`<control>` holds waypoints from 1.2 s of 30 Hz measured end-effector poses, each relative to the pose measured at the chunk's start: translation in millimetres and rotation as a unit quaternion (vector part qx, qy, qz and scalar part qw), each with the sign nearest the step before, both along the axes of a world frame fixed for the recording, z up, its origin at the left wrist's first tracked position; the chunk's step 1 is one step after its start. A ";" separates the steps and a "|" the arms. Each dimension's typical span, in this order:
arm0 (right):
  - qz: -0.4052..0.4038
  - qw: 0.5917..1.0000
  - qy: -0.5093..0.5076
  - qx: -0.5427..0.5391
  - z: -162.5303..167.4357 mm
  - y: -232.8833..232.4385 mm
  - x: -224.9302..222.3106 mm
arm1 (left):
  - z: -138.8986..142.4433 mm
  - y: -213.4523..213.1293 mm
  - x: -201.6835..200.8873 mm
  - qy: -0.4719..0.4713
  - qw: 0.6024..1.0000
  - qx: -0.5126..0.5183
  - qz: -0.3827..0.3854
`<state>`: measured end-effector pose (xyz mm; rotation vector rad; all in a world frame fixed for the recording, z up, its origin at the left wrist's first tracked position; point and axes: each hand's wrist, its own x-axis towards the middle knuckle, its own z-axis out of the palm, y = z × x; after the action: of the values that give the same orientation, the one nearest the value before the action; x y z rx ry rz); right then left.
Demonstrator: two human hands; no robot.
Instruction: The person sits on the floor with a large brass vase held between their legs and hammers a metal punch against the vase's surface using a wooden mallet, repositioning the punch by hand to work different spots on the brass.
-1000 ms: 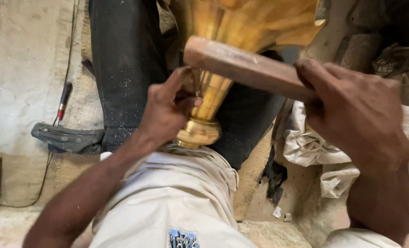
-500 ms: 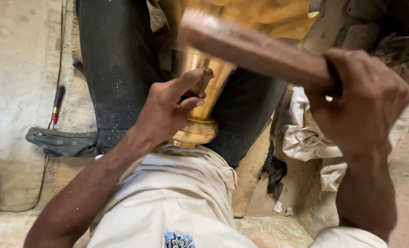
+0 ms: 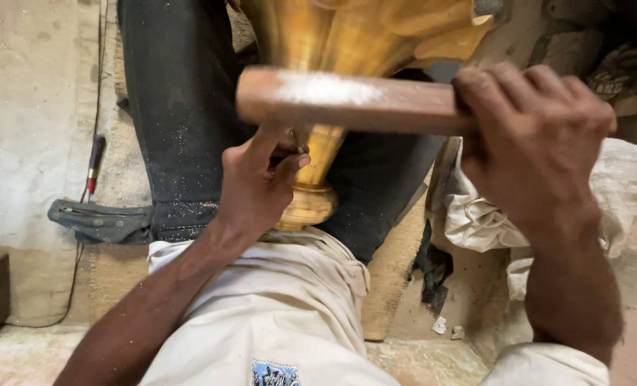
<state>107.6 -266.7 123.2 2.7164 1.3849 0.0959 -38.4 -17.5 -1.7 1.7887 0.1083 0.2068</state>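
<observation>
A golden brass vessel (image 3: pixel 347 43) with a narrow neck and round foot rests between my legs, foot toward me. My left hand (image 3: pixel 257 182) pinches a small dark tool against the vessel's neck. My right hand (image 3: pixel 533 143) grips a thick brown wooden stick (image 3: pixel 347 100) held level across the vessel, just above my left hand. The tool's tip is hidden by my fingers.
My leg in dark trousers (image 3: pixel 182 114) lies at the left, with a dark sandal (image 3: pixel 100 221) beside it. A red-handled tool (image 3: pixel 94 163) lies on the pale floor cloth. Crumpled white cloth (image 3: pixel 490 214) sits at the right.
The wooden stick has swung down from a slanted position to level, closer to my left hand. My left hand stays on the vessel's neck.
</observation>
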 end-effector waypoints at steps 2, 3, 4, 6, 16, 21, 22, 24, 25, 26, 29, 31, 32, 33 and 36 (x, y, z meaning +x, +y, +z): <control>-0.030 0.998 0.050 0.027 4.9 3.0 -2.3 | -1.0 -2.8 -4.9 -0.011 1.000 -0.009 0.012; -0.065 0.993 0.094 0.023 6.8 4.4 -4.3 | -1.9 -4.6 -6.7 -0.018 1.000 -0.014 0.018; -0.099 0.986 0.136 0.020 8.3 6.0 -4.1 | -3.3 -6.1 -6.9 0.004 0.999 -0.014 0.028; 0.005 0.998 -0.044 -0.044 10.8 8.6 -4.1 | -4.8 -9.7 -9.8 0.049 0.998 -0.014 0.045; 0.006 0.997 0.069 0.031 16.9 16.1 -5.3 | -12.5 -14.2 -21.6 -0.074 0.994 0.042 0.072; 0.018 0.996 -0.081 -0.043 9.9 -4.4 -15.4 | -7.4 -8.0 -10.5 0.023 0.996 0.009 0.083; 0.005 0.997 -0.067 -0.023 5.2 -10.6 -15.9 | -5.8 -2.7 -4.5 0.011 0.998 0.013 0.063; -0.055 0.998 0.004 0.043 -9.0 -22.3 -16.0 | -2.8 9.7 10.8 -0.005 0.999 0.020 0.028; -0.083 0.993 0.039 0.078 -18.6 -26.7 -16.9 | -2.3 13.4 21.0 -0.010 0.999 0.019 -0.024; -0.090 0.989 0.056 0.103 -27.9 -31.0 -18.7 | -1.6 17.0 31.6 -0.014 0.997 0.018 -0.077; -0.122 0.967 0.131 0.182 -51.2 -40.2 -23.8 | 4.9 23.3 49.3 -0.015 0.980 0.049 -0.192; -0.150 0.934 0.221 0.239 -61.0 -41.8 -27.4 | 9.7 24.7 53.2 -0.014 0.970 0.073 -0.233; -0.152 0.939 0.199 0.237 -63.4 -41.7 -29.9 | 11.5 25.3 54.5 -0.017 0.967 0.082 -0.241; -0.154 0.943 0.177 0.235 -64.6 -41.0 -33.1 | 12.7 25.8 54.9 -0.021 0.964 0.092 -0.250; -0.201 0.912 0.214 0.287 -64.5 -36.0 -36.2 | 12.2 22.7 54.7 0.002 0.973 0.067 -0.223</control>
<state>71.4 -302.7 58.8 3.6396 0.9311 -0.1609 16.4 5.2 10.5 1.8978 -0.3102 -0.1160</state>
